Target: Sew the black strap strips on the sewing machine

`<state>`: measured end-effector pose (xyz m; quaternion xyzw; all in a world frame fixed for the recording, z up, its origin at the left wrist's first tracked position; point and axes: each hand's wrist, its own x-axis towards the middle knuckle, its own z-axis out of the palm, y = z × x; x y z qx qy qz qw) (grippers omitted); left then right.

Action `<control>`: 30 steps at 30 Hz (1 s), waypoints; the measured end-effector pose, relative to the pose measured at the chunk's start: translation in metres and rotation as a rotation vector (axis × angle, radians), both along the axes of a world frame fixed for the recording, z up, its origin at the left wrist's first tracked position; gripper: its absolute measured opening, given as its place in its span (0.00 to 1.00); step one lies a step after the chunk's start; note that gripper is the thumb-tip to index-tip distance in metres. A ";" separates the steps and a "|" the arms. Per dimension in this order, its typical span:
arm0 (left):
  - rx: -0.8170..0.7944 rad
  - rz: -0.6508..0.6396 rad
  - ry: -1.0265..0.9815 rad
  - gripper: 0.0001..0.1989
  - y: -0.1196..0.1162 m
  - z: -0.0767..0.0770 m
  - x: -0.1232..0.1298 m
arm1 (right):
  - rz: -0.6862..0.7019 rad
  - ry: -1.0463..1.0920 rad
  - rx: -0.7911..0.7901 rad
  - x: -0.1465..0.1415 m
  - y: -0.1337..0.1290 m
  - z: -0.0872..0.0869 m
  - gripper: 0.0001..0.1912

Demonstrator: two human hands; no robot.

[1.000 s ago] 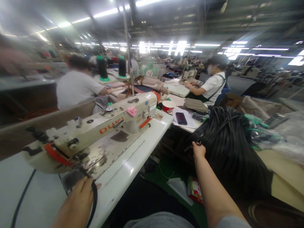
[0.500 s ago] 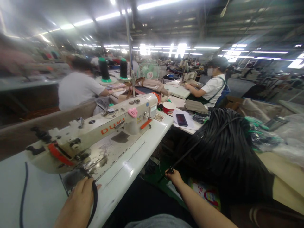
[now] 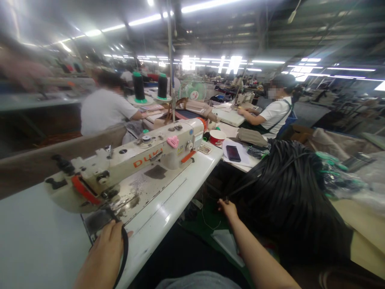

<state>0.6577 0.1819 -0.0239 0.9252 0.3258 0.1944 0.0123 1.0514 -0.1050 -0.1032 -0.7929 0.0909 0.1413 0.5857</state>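
At the front of the sewing machine (image 3: 177, 154), my left hand (image 3: 104, 251) lies on the table close to the needle area. A narrow black strap (image 3: 125, 251) curves along this hand between thumb and fingers, and runs down past the table edge. Off the table to the right, my right hand (image 3: 229, 209) is closed with fingers pinched on a black strap. That strap leads toward a big bundle of black straps (image 3: 279, 180), just beyond the hand. The machine's needle and foot are mostly hidden.
A phone (image 3: 233, 153) lies on paper on the side table, near a red-and-white tub (image 3: 217, 137). Thread cones (image 3: 138, 88) stand behind the machine. Plastic-wrapped pieces (image 3: 339, 172) lie beyond the bundle. One co-worker (image 3: 275, 110) sits at the right, another (image 3: 105, 106) at the left.
My right hand has moved up and right, nearer the bundle. The dark strap that lay on the table at far left is out of sight. My left hand stays by the machine; the view shifts slightly.
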 end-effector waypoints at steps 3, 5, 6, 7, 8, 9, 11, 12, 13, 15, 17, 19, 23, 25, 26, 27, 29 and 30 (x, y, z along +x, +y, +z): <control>0.006 0.011 0.010 0.18 -0.006 0.004 0.002 | 0.110 0.066 0.013 -0.029 0.010 -0.012 0.17; -0.004 -0.002 0.041 0.19 -0.005 0.004 0.001 | 0.106 0.054 0.022 -0.022 0.009 -0.007 0.17; -0.013 -0.009 0.058 0.20 -0.003 0.003 0.000 | 0.080 0.031 0.025 -0.011 0.006 -0.001 0.19; -0.023 -0.012 0.071 0.21 0.001 0.001 -0.001 | 0.039 -0.001 0.028 0.002 0.003 0.007 0.21; -0.033 -0.009 0.079 0.22 0.004 -0.002 -0.002 | -0.013 -0.038 0.029 0.017 -0.001 0.015 0.24; -0.045 -0.006 0.085 0.22 0.007 -0.004 -0.003 | -0.063 -0.072 0.029 0.031 -0.004 0.023 0.26; -0.063 -0.002 0.090 0.22 0.011 -0.008 -0.004 | -0.126 -0.116 0.024 0.048 -0.009 0.033 0.29; -0.067 -0.003 0.090 0.21 0.011 -0.009 -0.004 | -0.128 -0.122 0.022 0.049 -0.009 0.035 0.29; -0.066 -0.003 0.091 0.21 0.010 -0.009 -0.003 | -0.108 -0.117 0.023 0.045 -0.008 0.034 0.28; -0.039 0.014 0.091 0.21 0.005 -0.007 0.000 | -0.017 -0.080 0.030 0.022 -0.002 0.026 0.22; 0.019 0.045 0.073 0.20 -0.001 -0.004 0.005 | 0.102 -0.025 0.039 -0.007 0.005 0.015 0.17; 0.081 0.065 0.036 0.18 -0.007 -0.001 0.009 | 0.183 0.015 0.047 -0.029 0.011 0.007 0.15; 0.137 0.050 0.001 0.14 -0.011 0.003 0.013 | 0.182 -0.021 0.053 -0.024 0.011 0.018 0.20; 0.132 0.040 0.014 0.15 -0.008 0.002 0.011 | 0.160 -0.086 0.050 -0.009 0.011 0.032 0.25; 0.125 0.034 0.021 0.16 -0.006 0.001 0.009 | 0.159 -0.123 0.048 -0.002 0.012 0.040 0.28; 0.117 0.026 0.026 0.16 -0.003 -0.001 0.007 | 0.167 -0.161 0.045 0.002 0.013 0.048 0.30; 0.115 0.004 0.026 0.17 0.003 -0.006 0.003 | 0.207 -0.237 0.041 0.001 0.020 0.062 0.32; 0.121 -0.014 0.025 0.17 0.006 -0.008 0.001 | 0.238 -0.273 0.042 -0.003 0.025 0.067 0.33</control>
